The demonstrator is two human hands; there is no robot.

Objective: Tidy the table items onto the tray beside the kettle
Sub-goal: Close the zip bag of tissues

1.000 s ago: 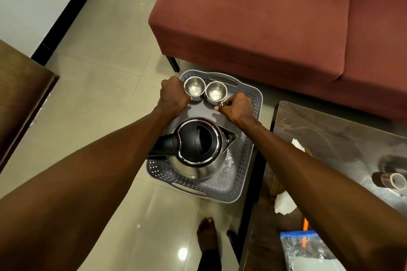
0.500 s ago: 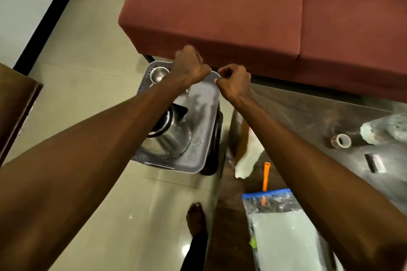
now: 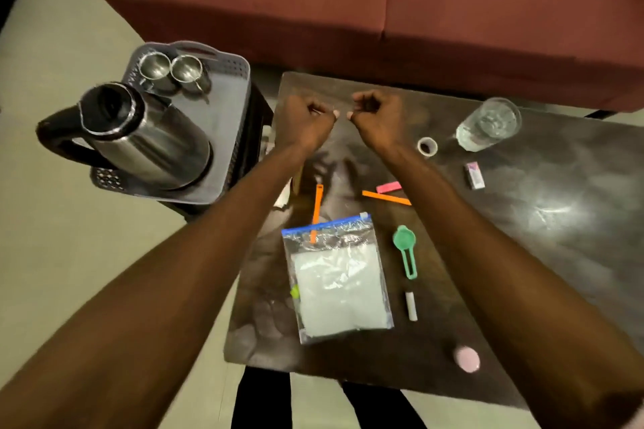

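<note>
A grey perforated tray stands left of the dark table. It holds a steel kettle and two steel cups at its far end. My left hand and my right hand hover side by side over the table's far left part, fingers curled, holding nothing. On the table lie a zip bag, two orange strips, a pink strip, a green strainer, a tape roll, a glass, a small box, a white tube and a pink lid.
A red sofa runs along the far side of the table and tray. Tiled floor lies to the left. The tray rests on a dark stand close against the table's left edge.
Both hands left the cups on the tray and moved right, over the table. The view swung right, bringing the table items into sight.
</note>
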